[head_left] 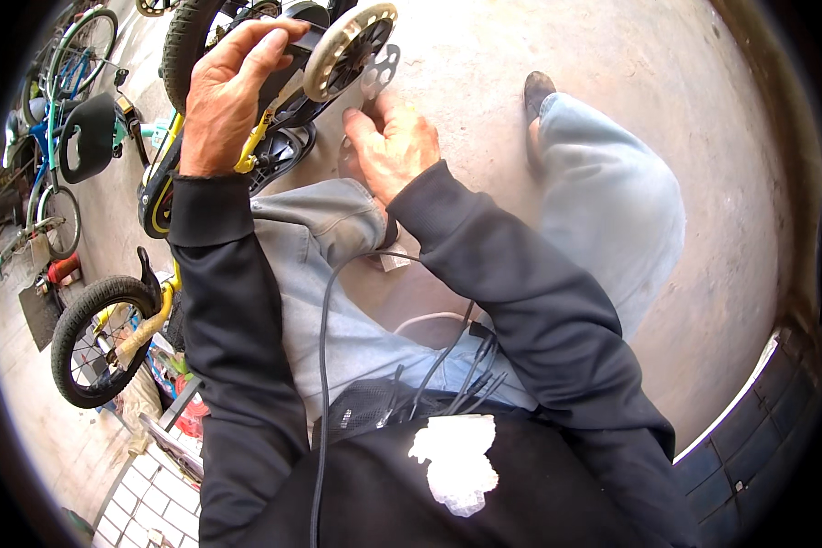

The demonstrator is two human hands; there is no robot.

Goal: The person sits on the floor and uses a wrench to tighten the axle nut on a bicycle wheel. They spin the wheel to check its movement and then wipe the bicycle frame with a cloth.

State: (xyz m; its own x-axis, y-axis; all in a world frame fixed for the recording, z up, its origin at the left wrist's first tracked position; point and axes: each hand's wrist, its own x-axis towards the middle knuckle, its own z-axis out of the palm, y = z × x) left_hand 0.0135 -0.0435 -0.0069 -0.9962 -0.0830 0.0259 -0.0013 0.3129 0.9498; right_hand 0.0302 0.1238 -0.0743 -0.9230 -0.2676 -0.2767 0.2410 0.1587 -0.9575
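In the upper part of the head view, a small child's bicycle with a yellow and black frame (260,137) stands or lies before me. A training wheel (353,53) with a pale tyre and dark hub sticks out at its side. My left hand (224,100) is closed, thumb and fingers pinched at the black bracket beside that wheel. Just below the wheel, my right hand (395,146) curls round a flat grey metal spanner with cut-out holes (381,73). The lower part of the spanner is hidden by my fingers.
Other bicycles (73,91) stand along the left. Nearer on that side are a small wheel with a yellow fork (105,342) and a red object (63,268). A black cable (323,347) runs over my lap. Concrete floor (630,55) stretches to the right.
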